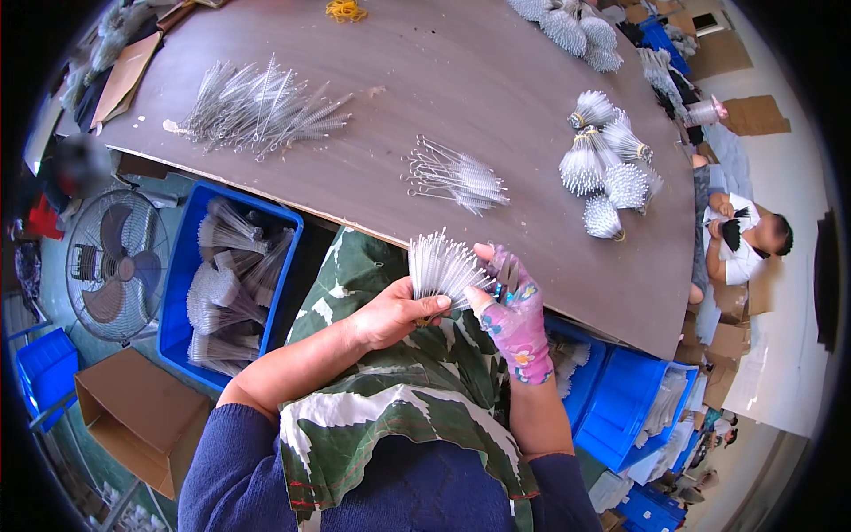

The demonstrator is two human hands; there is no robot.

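Two loose brush piles [456, 177], blue bin [177, 306] alongside, left hand [390, 315] gripping brush bundle [443, 269], right hand [516, 324] grasping tool [508, 273]

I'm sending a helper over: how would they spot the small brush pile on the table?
Start at the brown table. Just beyond the held brush bundle lies a pile of thin wire brushes. It is loose, unlike the tied bundles to its right, and smaller than the loose heap to its left.
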